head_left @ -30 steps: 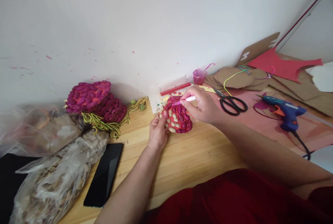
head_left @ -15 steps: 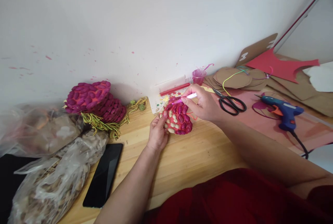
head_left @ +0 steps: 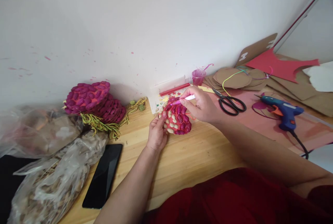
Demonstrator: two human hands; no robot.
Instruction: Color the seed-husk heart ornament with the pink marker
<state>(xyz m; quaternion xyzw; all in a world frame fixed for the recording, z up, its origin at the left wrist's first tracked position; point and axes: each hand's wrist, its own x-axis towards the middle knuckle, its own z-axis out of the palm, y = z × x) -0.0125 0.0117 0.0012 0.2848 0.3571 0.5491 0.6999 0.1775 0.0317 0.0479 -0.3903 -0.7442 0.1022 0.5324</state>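
Observation:
My left hand [head_left: 157, 132] grips the left edge of a round red piece covered with peanut shells [head_left: 179, 119], its thumb on the front. Shells on the right and top are magenta, while several on the left and middle are pale. In my right hand [head_left: 200, 104] is a white-and-pink marker [head_left: 189, 98], pinched between thumb and fingers. Its pink tip meets the upper part of the shell piece. Behind the piece lies a white sheet with small coloured stars [head_left: 158, 104], partly hidden.
Finished-looking magenta discs [head_left: 87, 97] are stacked at left, near plastic bags [head_left: 57, 182] and a phone [head_left: 102, 175]. To the right are scissors [head_left: 231, 104], a blue glue gun [head_left: 286, 113], cardboard rounds [head_left: 231, 78] and a cup of pink liquid [head_left: 198, 77] by the wall.
My right hand and the marker have shifted slightly left and down over the shell piece. The left hand keeps its hold, almost unmoved.

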